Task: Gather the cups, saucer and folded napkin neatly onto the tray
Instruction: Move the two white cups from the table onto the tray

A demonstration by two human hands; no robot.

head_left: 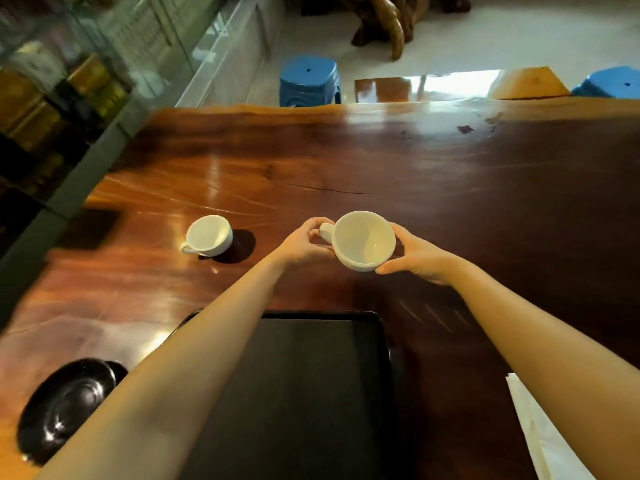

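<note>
Both hands are holding the larger white cup beyond the far edge of the black tray: the left hand is pinching its handle and the right hand is cupping its side. This looks like the first item being brought in; next it needs drawing back and setting upright on the tray. The smaller cup, dark saucer and folded napkin are waiting on the tabletop. No writing is showing.

We note one white ceramic cup upright beyond the black rectangular tray, another far left, black glossy saucer near-left, white folded napkin right.
</note>
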